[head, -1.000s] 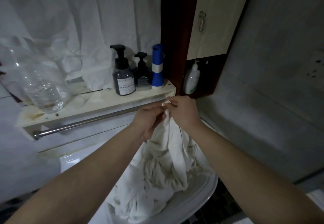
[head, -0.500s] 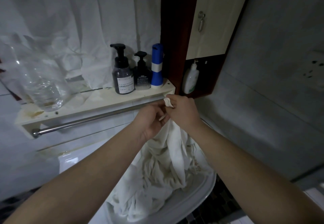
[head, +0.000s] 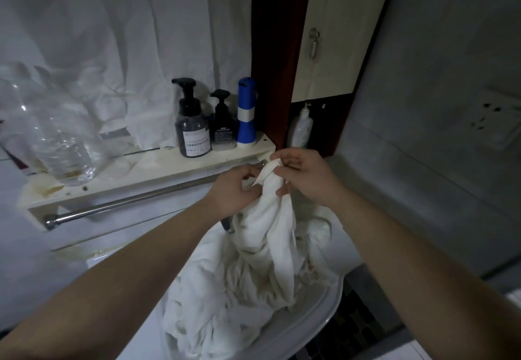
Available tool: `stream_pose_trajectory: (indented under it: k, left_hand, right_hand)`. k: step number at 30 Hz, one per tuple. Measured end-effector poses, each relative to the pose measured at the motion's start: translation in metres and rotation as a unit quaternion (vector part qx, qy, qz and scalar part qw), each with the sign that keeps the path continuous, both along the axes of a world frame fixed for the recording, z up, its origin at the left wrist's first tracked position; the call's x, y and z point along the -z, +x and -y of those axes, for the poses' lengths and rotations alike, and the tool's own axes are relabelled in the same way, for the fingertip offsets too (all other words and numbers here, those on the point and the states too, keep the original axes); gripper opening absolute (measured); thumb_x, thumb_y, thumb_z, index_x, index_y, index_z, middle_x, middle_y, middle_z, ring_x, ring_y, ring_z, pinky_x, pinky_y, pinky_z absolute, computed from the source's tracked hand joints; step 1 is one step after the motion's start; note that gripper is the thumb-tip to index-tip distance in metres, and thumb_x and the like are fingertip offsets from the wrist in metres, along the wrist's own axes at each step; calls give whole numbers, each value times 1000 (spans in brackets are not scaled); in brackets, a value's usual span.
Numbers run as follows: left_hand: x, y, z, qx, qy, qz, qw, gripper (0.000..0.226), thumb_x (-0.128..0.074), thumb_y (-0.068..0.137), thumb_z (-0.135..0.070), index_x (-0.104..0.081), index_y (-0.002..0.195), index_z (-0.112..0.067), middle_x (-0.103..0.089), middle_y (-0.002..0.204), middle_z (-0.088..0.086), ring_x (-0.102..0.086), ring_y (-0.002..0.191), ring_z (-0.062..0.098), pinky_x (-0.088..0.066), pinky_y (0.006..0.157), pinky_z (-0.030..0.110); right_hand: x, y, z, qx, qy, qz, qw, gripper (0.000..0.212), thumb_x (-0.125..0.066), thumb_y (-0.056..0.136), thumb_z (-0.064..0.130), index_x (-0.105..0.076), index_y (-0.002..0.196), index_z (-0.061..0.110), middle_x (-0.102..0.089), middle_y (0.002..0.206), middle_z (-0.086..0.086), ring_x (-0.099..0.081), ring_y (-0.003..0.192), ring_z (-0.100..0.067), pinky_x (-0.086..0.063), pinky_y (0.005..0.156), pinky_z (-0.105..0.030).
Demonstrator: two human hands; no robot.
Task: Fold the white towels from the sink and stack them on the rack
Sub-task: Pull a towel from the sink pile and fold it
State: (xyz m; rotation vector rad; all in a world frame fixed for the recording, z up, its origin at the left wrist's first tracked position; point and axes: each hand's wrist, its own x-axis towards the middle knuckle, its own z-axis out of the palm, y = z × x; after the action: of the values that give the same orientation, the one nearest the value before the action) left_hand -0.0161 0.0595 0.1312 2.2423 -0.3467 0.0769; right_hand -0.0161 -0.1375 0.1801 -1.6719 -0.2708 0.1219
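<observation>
- My right hand [head: 307,179] pinches the top corner of a crumpled white cloth towel [head: 270,218] between thumb and forefinger. Its lower fingers curl against the bunched cloth.
- My left hand [head: 236,187] sits just beside it, fingers curled onto the same towel a little below that corner. The two hands nearly touch.
- From the hands the towel hangs as a twisted rope. Its lower end lies in a heap of white towels [head: 220,297] filling the white ceramic sink [head: 324,320].
- The heap spills over the sink's near-left edge, while the curved front-right rim shows bare.
- Both hands are raised just in front of the right end of the cream shelf rack [head: 141,173]. The end of the chrome bar [head: 127,203] under the rack shows between them.
- At the rack's right end a dark translucent pump bottle [head: 193,128], a smaller black pump bottle [head: 224,125] and a blue-and-white cylinder [head: 246,114] stand close in a row, just beyond my knuckles.
- A large clear plastic bottle [head: 62,139] stands at the rack's left end, well apart from them.
- The dark red wooden cabinet post [head: 275,49] rises right behind the rack's right corner. A white pump bottle [head: 301,128] hangs under the cabinet near my right hand.
- The grey wall [head: 437,162] lies to the right, well apart from my right forearm.
</observation>
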Motion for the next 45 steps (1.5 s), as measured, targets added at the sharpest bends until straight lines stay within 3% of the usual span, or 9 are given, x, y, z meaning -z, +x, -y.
stream_pose_trajectory:
  k: [12, 15, 18, 20, 23, 28, 32, 41, 45]
  left_hand:
    - [16, 11, 15, 17, -21, 114, 993, 21, -70, 86, -19, -62, 87, -38, -66, 87, -23, -63, 82, -2, -51, 75, 20]
    - [26, 15, 15, 64, 88, 67, 992, 19, -70, 89, -30, -69, 107, -36, -64, 110, -13, -59, 100, 4, -48, 90, 29]
    - [33, 16, 14, 20, 190, -54, 980, 54, -49, 85, -63, -60, 132, -40, -52, 138, -4, -52, 125, 19, -40, 108, 46]
    - [37, 17, 13, -31, 118, -103, 987, 50, -42, 81, -66, -65, 119, -42, -67, 122, -5, -67, 105, 16, -48, 100, 46]
    - [40, 18, 9, -118, -22, -156, 980, 27, -52, 89, -61, -68, 95, -40, -75, 82, -1, -72, 63, 18, -60, 56, 36]
    - [56, 24, 13, -126, -29, -118, 984, 8, -65, 89, -41, -72, 88, -45, -74, 94, -16, -70, 89, 9, -54, 91, 27]
    - [60, 20, 29, -100, 6, -109, 989, 9, -70, 87, -36, -71, 96, -38, -68, 88, -22, -56, 68, -17, -33, 58, -6]
    - [55, 18, 44, -149, 224, -112, 956, 36, -55, 90, -61, -71, 108, -34, -64, 88, -7, -65, 85, 19, -57, 83, 31]
    - [51, 15, 39, -157, 65, -147, 975, 23, -70, 86, -48, -68, 99, -28, -66, 81, 1, -67, 68, 22, -56, 53, 28]
  right_hand:
    - [-30, 1, 55, 19, 80, 30, 996, 31, -66, 89, -5, -80, 91, 23, -75, 88, 2, -74, 88, -18, -62, 69, -34]
    - [-39, 0, 66, 38, 99, 47, 993, 24, -65, 90, -4, -76, 99, 16, -75, 92, -3, -73, 87, -18, -61, 65, -30]
    - [-47, -4, 79, 62, 118, 52, 990, 22, -63, 93, -3, -73, 102, 14, -75, 89, 0, -72, 82, -16, -61, 60, -27]
    - [-48, -7, 88, 64, 121, 52, 989, 22, -61, 93, -4, -72, 102, 13, -75, 88, 0, -71, 80, -16, -60, 59, -26]
    - [-45, -12, 98, 70, 133, 47, 988, 23, -60, 92, -6, -71, 102, 11, -74, 87, -3, -70, 76, -17, -59, 55, -26]
    - [-38, -17, 108, 66, 123, 26, 990, 22, -58, 94, -5, -69, 107, 9, -75, 89, -2, -70, 79, -17, -59, 57, -26]
    - [-36, -20, 112, 64, 112, 21, 991, 22, -57, 94, -5, -68, 107, 9, -75, 89, -2, -70, 79, -15, -60, 59, -26]
    - [-33, -21, 119, 63, 102, 10, 993, 22, -59, 93, -5, -69, 107, 9, -74, 96, -8, -70, 83, -19, -61, 62, -28]
    - [-29, -18, 123, 85, 78, 10, 993, 21, -62, 93, -4, -70, 106, 10, -73, 99, -10, -70, 85, -21, -62, 64, -30]
